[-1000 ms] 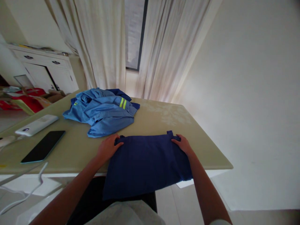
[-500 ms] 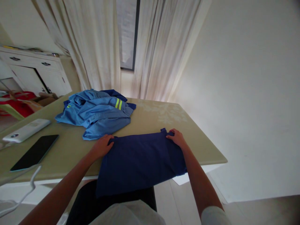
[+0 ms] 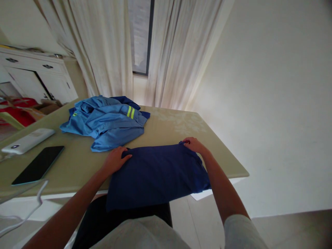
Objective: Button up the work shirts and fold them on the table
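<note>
A folded navy blue garment point(image 3: 155, 176) lies over the near table edge, its lower part hanging toward my lap; its exact kind does not show. My left hand point(image 3: 116, 161) grips its upper left corner, thumb on top of the cloth. At the upper right corner, my right hand point(image 3: 193, 144) pinches the edge between thumb and fingers. Beyond my left hand is a crumpled light blue work jacket point(image 3: 106, 119) with yellow and grey reflective stripes. Dark blue cloth point(image 3: 127, 102) shows from behind and under it.
On the table point(image 3: 178, 126), a black phone point(image 3: 38, 165) and a white power bank point(image 3: 28, 141) lie at the left. A white cable point(image 3: 38, 197) loops by the near left edge. Curtains point(image 3: 103, 45), a cabinet point(image 3: 36, 74) and a wall point(image 3: 272, 103) surround the table.
My right hand has moved slightly left, and the small tab of cloth beside it is now tucked under the fingers. My left thumb reaches a little farther onto the garment.
</note>
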Demonstrator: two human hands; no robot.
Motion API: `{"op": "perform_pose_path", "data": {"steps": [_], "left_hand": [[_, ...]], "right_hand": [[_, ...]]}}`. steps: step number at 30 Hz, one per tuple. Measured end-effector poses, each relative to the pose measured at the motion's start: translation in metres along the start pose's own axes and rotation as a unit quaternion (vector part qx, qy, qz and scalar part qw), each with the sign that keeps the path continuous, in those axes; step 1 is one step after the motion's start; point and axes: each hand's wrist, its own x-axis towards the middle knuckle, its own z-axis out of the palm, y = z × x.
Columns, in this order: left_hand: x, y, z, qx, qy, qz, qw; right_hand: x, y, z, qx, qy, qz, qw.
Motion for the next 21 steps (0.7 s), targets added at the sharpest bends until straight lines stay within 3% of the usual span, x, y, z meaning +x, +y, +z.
{"op": "perform_pose_path", "data": {"steps": [5, 12, 18, 21], "left_hand": [[0.003, -0.002, -0.001, -0.007, 0.0, 0.002, 1.0], [0.012, -0.003, -0.011, -0.032, 0.014, -0.009, 0.999], [0.037, -0.01, -0.019, -0.079, -0.079, -0.02, 0.994], [0.052, -0.013, -0.032, -0.13, -0.183, 0.003, 0.975]], "right_hand": [[-0.008, 0.001, 0.006, 0.01, -0.072, 0.0, 0.997], [-0.011, -0.001, 0.005, 0.03, -0.093, -0.003, 0.995], [-0.02, -0.012, 0.011, 0.119, -0.093, 0.001, 0.989], [-0.023, -0.018, 0.009, 0.114, -0.136, -0.021, 0.984]]}}
